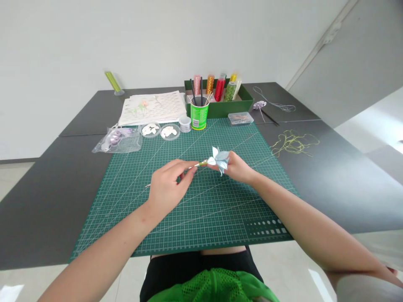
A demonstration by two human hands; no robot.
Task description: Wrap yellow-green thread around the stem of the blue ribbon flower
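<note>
A pale blue artificial flower (219,159) with pointed petals lies sideways above the green cutting mat (176,233). Its thin stem, green near the bloom, runs left into my left hand (170,180), whose thumb and fingers pinch it. A slim pale tip (147,185) pokes out on that hand's far side; whether it belongs to the stem I cannot tell. From the right, my right hand (237,167) grips the flower near its base, some fingers passing behind and below the petals. The petals partly hide those fingertips.
Behind the hands stand a green can (199,115) of sticks, dishes (170,132) of white pieces and a green box (220,110) of thread spools. A plastic bag (121,140) lies left, patterned sheets (154,108) behind it. Tangled yellow-green thread (294,142) lies right.
</note>
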